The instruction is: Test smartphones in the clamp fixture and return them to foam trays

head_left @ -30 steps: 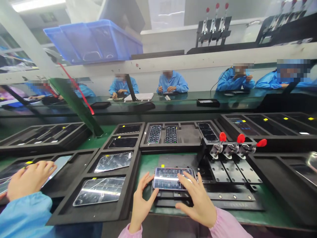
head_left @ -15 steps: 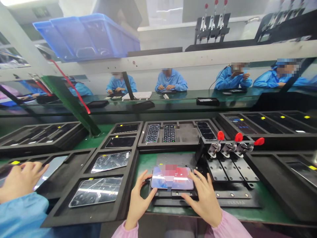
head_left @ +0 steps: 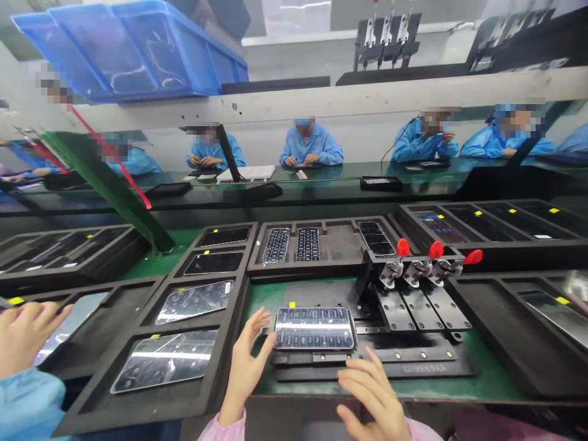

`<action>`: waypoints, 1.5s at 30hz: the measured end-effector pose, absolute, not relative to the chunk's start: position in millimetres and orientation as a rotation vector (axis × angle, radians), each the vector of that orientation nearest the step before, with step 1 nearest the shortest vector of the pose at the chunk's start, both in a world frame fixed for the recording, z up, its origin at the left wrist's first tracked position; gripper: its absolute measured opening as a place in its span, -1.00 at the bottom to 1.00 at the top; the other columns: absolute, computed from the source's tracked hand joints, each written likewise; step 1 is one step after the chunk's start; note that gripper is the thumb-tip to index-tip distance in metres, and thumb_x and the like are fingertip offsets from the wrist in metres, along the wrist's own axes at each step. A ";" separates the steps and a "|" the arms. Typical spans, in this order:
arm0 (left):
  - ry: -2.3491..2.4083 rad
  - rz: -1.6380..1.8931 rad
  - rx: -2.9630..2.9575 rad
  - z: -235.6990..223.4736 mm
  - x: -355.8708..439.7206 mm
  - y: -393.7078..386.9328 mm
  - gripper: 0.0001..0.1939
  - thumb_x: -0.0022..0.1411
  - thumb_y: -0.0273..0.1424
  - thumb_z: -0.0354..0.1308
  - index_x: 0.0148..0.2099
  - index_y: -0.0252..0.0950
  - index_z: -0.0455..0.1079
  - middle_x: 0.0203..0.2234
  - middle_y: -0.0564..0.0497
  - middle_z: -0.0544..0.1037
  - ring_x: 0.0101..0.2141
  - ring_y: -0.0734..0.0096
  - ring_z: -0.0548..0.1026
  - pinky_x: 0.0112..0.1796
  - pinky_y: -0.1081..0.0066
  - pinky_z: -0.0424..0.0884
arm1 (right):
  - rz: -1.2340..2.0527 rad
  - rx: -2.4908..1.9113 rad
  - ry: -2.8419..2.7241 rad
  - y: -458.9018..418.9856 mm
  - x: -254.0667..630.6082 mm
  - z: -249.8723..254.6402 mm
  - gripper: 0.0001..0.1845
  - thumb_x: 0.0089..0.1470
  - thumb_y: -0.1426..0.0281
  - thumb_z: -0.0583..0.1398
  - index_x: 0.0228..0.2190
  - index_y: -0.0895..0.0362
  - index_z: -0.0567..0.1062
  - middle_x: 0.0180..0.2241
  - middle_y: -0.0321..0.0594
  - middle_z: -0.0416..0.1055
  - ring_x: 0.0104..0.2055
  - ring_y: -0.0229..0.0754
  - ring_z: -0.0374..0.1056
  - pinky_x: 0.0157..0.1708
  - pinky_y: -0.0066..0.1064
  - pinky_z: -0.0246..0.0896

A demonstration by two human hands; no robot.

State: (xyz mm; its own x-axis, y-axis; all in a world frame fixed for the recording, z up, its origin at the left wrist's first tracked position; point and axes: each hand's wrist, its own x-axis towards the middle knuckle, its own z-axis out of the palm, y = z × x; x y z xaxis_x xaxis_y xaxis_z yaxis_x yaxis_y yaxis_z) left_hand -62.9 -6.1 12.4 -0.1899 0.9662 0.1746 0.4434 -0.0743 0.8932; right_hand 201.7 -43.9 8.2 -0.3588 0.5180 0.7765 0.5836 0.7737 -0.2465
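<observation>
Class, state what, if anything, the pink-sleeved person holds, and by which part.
Nothing is held: the phone lies on the black fixture, the left hand open at its left edge, the right hand apart.

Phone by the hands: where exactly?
Head view, lower middle: the phone lies on the black fixture, just right of the left hand and left of the red-handled clamps.

Phone: open from above, frame centre.
Toggle clamps: block passage, right of centre.
Foam tray: raised rim, lower left.
White beam: crosses upper frame.
</observation>
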 end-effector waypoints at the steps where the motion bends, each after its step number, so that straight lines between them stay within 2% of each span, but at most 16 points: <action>1: 1.659 1.224 1.518 15.9 -61.9 0.4 -0.51 0.16 -0.24 0.08 0.14 -0.15 0.16 0.00 -0.07 0.40 0.00 0.25 0.38 0.03 0.16 0.28 | -0.077 -0.848 -1.983 -44.0 207.2 5.9 -0.74 -0.09 0.39 0.22 -0.26 0.12 0.42 -0.34 -0.25 0.47 -0.16 -0.18 0.36 0.11 -0.10 0.06; 5: 1.641 1.164 1.510 28.7 -53.7 28.8 -0.62 0.13 -0.19 0.09 0.00 -0.17 0.35 -0.01 -0.06 0.43 0.01 0.19 0.37 0.04 0.15 0.24 | -0.017 -0.991 -1.891 -36.9 216.2 5.4 -0.73 -0.07 0.48 0.19 -0.23 0.12 0.40 -0.30 -0.21 0.44 -0.14 -0.16 0.33 -0.02 -0.13 0.22; 10: 1.557 1.116 1.462 32.3 -46.8 49.3 -0.64 0.13 -0.15 0.06 -0.12 -0.25 0.45 -0.12 -0.09 0.53 -0.09 0.18 0.46 -0.04 0.22 0.33 | 0.080 -1.270 -1.937 -11.6 211.5 13.0 -0.57 0.00 0.29 0.17 -0.07 0.12 0.31 -0.01 -0.07 0.25 0.07 -0.03 0.17 -0.01 -0.12 0.23; 15: 1.514 1.066 1.407 32.7 -46.4 54.9 -0.63 0.13 -0.13 0.06 -0.21 -0.30 0.48 -0.25 -0.09 0.59 -0.19 0.19 0.51 -0.14 0.29 0.38 | 0.148 -1.430 -2.031 8.7 207.8 14.5 -0.46 0.07 0.19 0.08 0.06 0.09 0.19 0.16 -0.09 0.04 0.19 -0.01 0.03 0.09 -0.11 0.15; 24: 1.506 1.045 1.404 35.7 -43.7 57.0 -0.67 0.08 -0.13 0.10 -0.35 -0.29 0.49 -0.35 -0.05 0.59 -0.26 0.26 0.50 -0.20 0.38 0.35 | 0.261 -1.421 -2.012 3.6 213.1 11.9 -0.44 0.11 0.21 0.04 0.12 0.07 0.09 0.19 -0.12 -0.04 0.21 -0.07 -0.01 0.13 -0.16 0.10; 45: 1.512 1.066 1.426 31.5 -41.7 57.2 -0.70 0.08 -0.14 0.09 -0.39 -0.29 0.44 -0.43 0.00 0.53 -0.34 0.33 0.46 -0.30 0.44 0.34 | 0.283 -1.458 -1.990 -7.7 221.6 10.0 -0.40 0.03 0.19 0.13 0.09 0.06 0.15 0.14 -0.10 0.07 0.15 -0.06 0.12 0.05 -0.20 0.22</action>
